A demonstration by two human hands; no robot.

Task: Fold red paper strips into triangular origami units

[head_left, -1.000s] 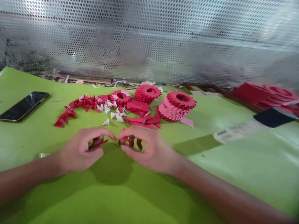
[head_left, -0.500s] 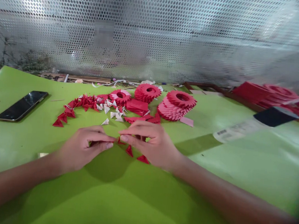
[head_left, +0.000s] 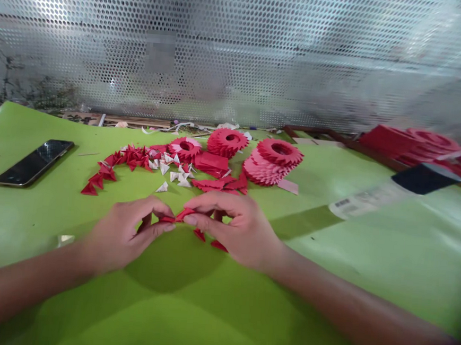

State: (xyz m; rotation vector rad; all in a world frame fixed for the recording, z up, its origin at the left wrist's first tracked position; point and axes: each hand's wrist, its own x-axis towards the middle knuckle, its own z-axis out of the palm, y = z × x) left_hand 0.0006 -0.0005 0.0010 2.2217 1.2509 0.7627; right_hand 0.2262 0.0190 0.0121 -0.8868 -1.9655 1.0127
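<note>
From here I see the left hand (head_left: 128, 233) and right hand (head_left: 229, 231) both pinching a small folded red paper triangle (head_left: 181, 215) at the fingertips, above the green sheet (head_left: 26, 284). Two loose red triangles (head_left: 199, 235) lie just beneath the right hand; farther off sit a curved chain of red paper units (head_left: 115, 163) and stacked red paper rings (head_left: 273, 162).

The folded red paper piece (head_left: 181, 216) at lower centre is matt and crisp, the green sheet (head_left: 29, 242) below it is smooth with a soft sheen, the phone (head_left: 34, 162) at left has glossy glass, and the perforated metal screen (head_left: 240, 51) across the top gleams dully.
</note>
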